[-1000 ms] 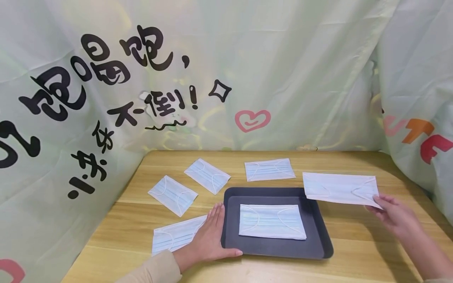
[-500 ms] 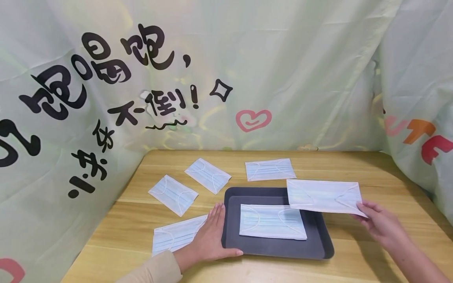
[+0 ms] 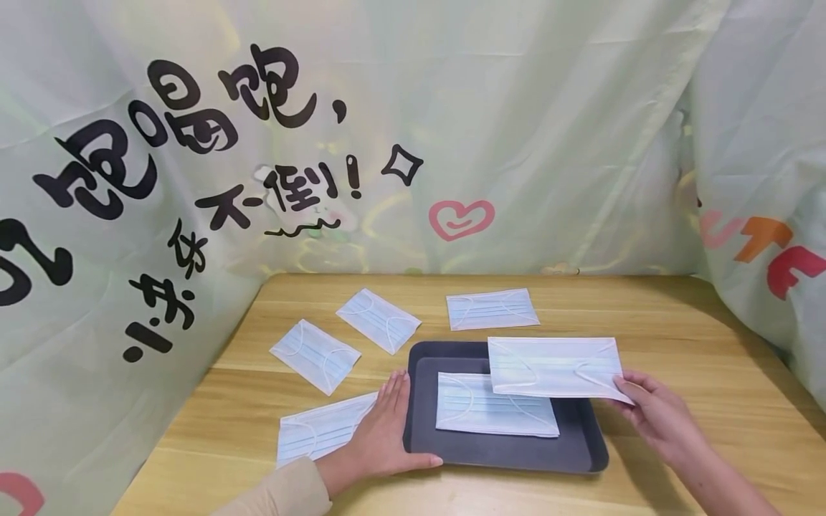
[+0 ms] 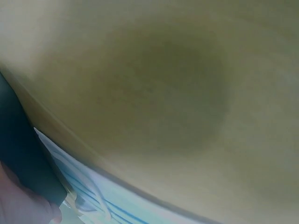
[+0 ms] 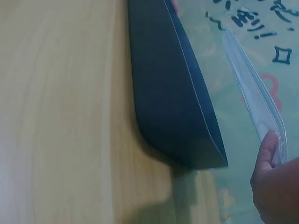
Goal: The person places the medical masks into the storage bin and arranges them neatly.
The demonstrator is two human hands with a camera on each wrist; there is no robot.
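My right hand (image 3: pixel 658 412) pinches a pale blue disposable face mask (image 3: pixel 555 367) by its right end. In the head view the mask overlaps the tray's back right part, and the right wrist view shows it (image 5: pixel 257 93) raised above the rim. The dark grey tray (image 3: pixel 503 455) holds more masks (image 3: pixel 490 412) stacked flat in its middle. My left hand (image 3: pixel 381 433) rests straight-fingered against the tray's left side, its thumb along the front edge. Partly under that hand in the head view lies another mask (image 3: pixel 310 433). The left wrist view is mostly blurred.
Two loose masks (image 3: pixel 316 356) (image 3: pixel 378 320) lie on the wooden table (image 3: pixel 677 308) left of the tray, and one mask (image 3: pixel 492 309) lies behind it. A pale printed curtain (image 3: pixel 548 143) closes off the back and sides.
My right hand has carried the pinched mask leftward and a little nearer, from beyond the tray's right corner to over the tray. My left hand and the tray have stayed in place.
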